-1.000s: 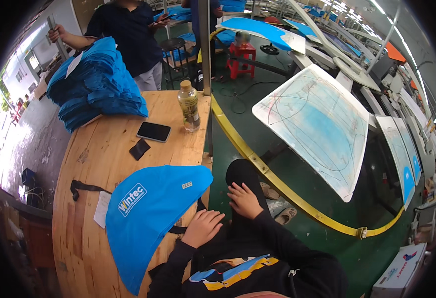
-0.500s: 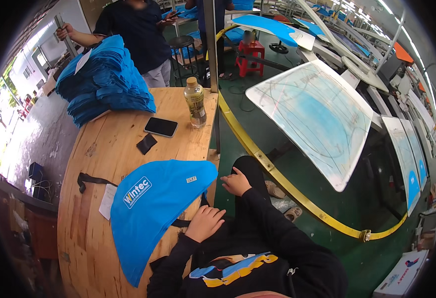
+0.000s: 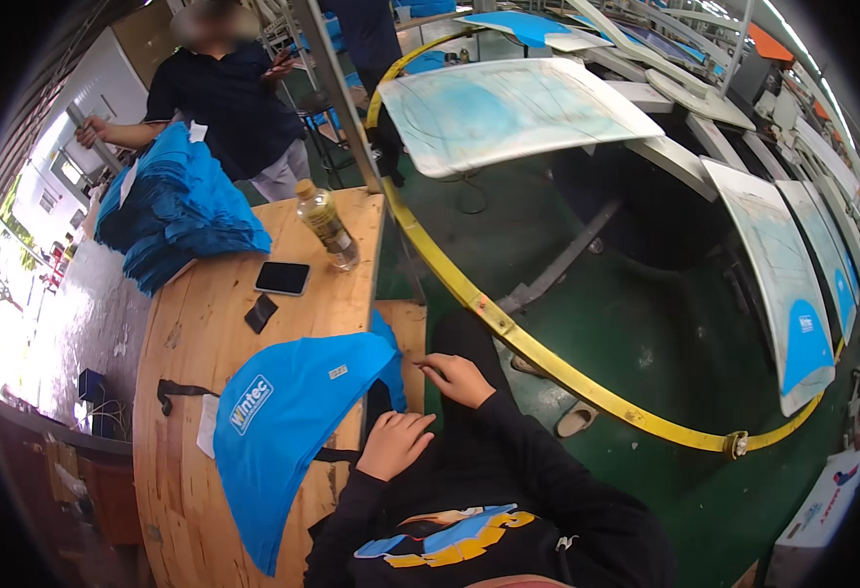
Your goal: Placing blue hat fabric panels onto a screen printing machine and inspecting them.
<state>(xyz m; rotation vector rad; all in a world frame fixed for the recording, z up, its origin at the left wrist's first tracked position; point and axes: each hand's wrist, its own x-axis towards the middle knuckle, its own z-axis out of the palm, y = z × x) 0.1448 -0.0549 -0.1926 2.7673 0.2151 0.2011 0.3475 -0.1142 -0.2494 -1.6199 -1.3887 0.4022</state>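
A stack of flat blue fabric pieces with a printed white logo and a small pale tag lies on the wooden table, its right end folded down over the edge. My left hand rests just right of that edge, palm down with fingers stretched and nothing in it. Over my thigh hovers my right hand, empty, its fingers loosely extended toward the drooping end of the fabric but apart from it. A black strap and a white paper slip show at the stack's left side.
On the wooden table stand a tall pile of blue fabric and a drink bottle; a phone and a black scrap lie nearby. A yellow ring rail and white printing boards curve past my right. A person stands behind.
The nearest white board has swung round to the left, and others have shifted along. The fabric's right end now hangs down past the table edge. My hands have barely moved; the view has turned slightly.
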